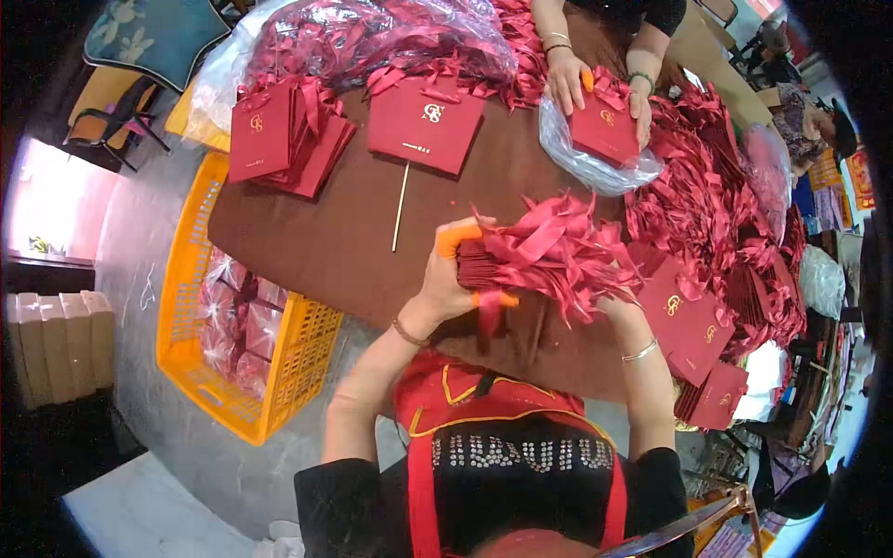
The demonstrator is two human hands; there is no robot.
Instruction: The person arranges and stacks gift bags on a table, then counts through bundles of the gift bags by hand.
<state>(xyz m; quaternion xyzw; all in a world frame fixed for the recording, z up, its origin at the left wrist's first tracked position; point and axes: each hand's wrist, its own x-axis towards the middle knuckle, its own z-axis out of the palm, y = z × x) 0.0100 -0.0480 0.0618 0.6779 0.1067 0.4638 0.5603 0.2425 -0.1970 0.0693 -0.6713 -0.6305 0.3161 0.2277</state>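
A thick stack of red paper gift bags (476, 265), with a mass of pink-red ribbon handles spilling to the right, is held above the near table edge. My left hand (450, 270) is closed around the stack's left end, with orange covers on the thumb and a finger. At the ribbon end is my right hand (616, 302); ribbons hide its fingers, so its grip cannot be made out. A flat red bag with a gold logo (426, 126) lies farther back, beside a thin stick (401, 206). More red bags (684, 316) lie close to my right hand.
Across the brown table (326, 256), another person's hands (567, 82) handle a red bag in a clear plastic bag (595, 172). Piled bags (288, 139) lie at the back left and ribboned bags (707, 200) at the right. A yellow crate (270, 409) with wrapped packs stands left.
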